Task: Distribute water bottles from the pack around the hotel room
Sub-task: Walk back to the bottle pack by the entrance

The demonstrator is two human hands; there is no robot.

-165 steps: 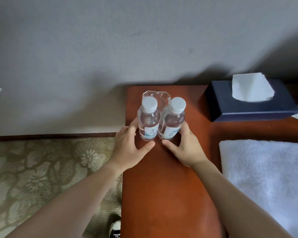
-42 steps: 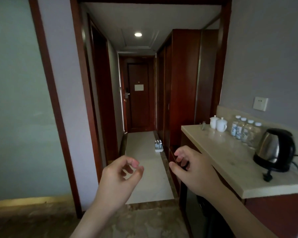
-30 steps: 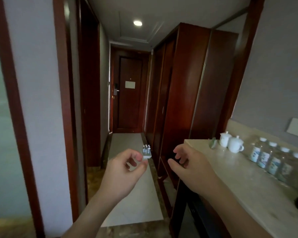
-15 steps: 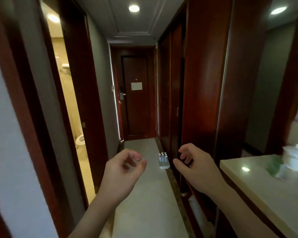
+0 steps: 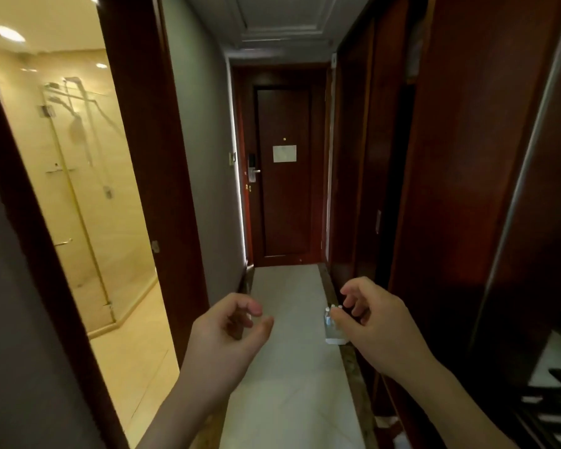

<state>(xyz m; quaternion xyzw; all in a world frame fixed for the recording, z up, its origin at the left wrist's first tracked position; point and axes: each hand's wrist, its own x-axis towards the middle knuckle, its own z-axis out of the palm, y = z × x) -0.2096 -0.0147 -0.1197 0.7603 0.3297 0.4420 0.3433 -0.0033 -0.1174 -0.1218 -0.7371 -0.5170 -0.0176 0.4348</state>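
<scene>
- Both empty: left hand (image 5: 227, 332) and right hand (image 5: 370, 322) loosely curled.
- Pack (image 5: 332, 325) on floor (image 5: 285, 367), by right hand; a hurried stoop could topple bottles.

Pack (image 5: 332, 332) on floor (image 5: 289, 367) before door (image 5: 285, 189)

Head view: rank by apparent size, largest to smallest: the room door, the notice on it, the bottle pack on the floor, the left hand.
1. Room door
2. Left hand, enlarged by nearness to the camera
3. Bottle pack, partly hidden by the right hand, and notice: too alike to rank
</scene>
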